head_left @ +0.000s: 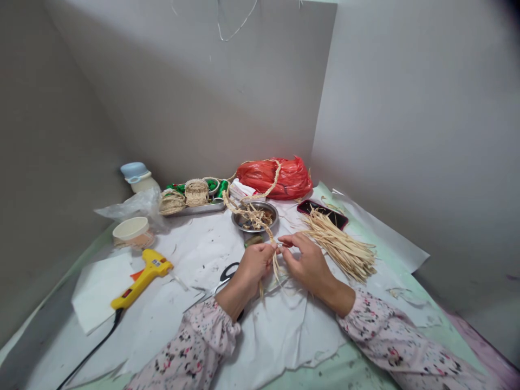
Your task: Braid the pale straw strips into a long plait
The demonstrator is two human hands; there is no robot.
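My left hand (257, 264) pinches a pale straw braid (268, 233) between thumb and fingers, with loose straw ends hanging below. Close against it on the right, my right hand (305, 260) has its thumb and bent fingers at the same spot on the braid; the fingertips come together around the strands. From my hands the braid runs up over a metal bowl (277, 218) and loops back toward a red plastic bag (274, 179). A bundle of loose straw (341, 246) lies to the right of my right hand. Black-handled scissors (228, 272) lie partly hidden behind my left forearm.
A yellow glue gun (142, 279) with a black cord lies on the left. Behind it are a white tub (130, 229), a blue-capped bottle (138, 176) and a metal tray (197, 209) with straw coils and green thread. A phone (325, 213) lies beside the straw.
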